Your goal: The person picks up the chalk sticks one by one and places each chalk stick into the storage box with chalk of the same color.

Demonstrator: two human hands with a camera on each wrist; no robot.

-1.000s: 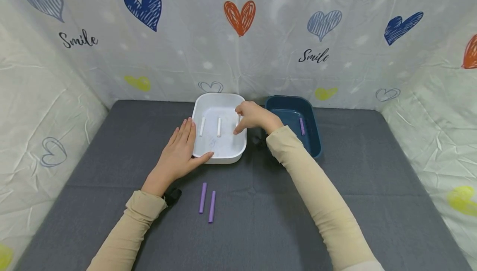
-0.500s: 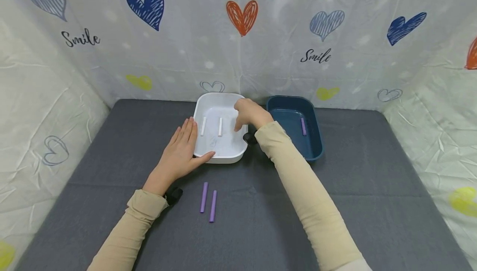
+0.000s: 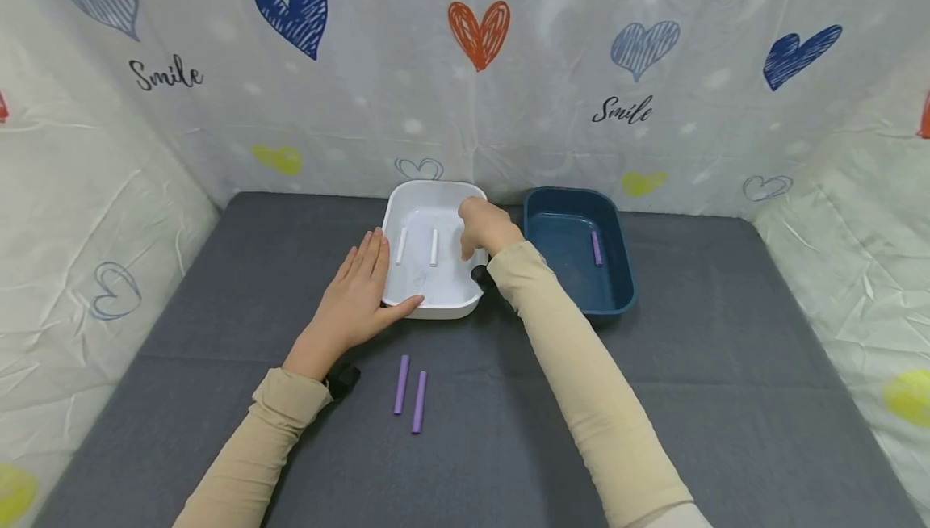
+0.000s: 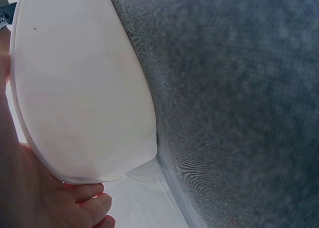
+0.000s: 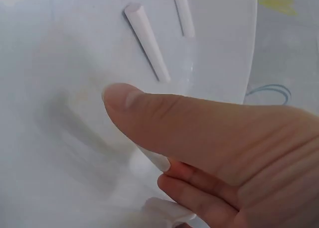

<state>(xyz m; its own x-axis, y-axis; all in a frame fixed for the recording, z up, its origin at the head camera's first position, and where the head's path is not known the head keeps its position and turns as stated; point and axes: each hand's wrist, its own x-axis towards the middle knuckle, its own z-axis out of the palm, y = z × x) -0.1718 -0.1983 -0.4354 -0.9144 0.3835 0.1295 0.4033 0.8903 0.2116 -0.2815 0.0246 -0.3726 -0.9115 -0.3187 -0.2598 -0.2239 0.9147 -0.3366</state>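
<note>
My left hand (image 3: 352, 295) lies with straight fingers along the left side of the white tray (image 3: 445, 292), its thumb over the front rim. The tray's outer wall (image 4: 79, 88) fills much of the left wrist view. Over the tray's right side, my right hand (image 3: 487, 226) pinches a white chalk stick (image 5: 155, 159), mostly hidden under the thumb. Two more white chalk sticks lie in the tray, one in the middle (image 3: 434, 248) and one at the left (image 3: 401, 246).
A dark blue tray (image 3: 574, 290) stands right of the white one, holding a purple chalk stick (image 3: 596, 248). Two purple chalk sticks, a left one (image 3: 402, 384) and a right one (image 3: 419, 402), lie on the grey cloth in front. A heart-printed curtain (image 3: 378, 68) rises behind.
The right hand has turned and its thumb and fingers have closed on the white chalk stick at the tray's right side. The left hand keeps its place; the head view has shifted slightly.
</note>
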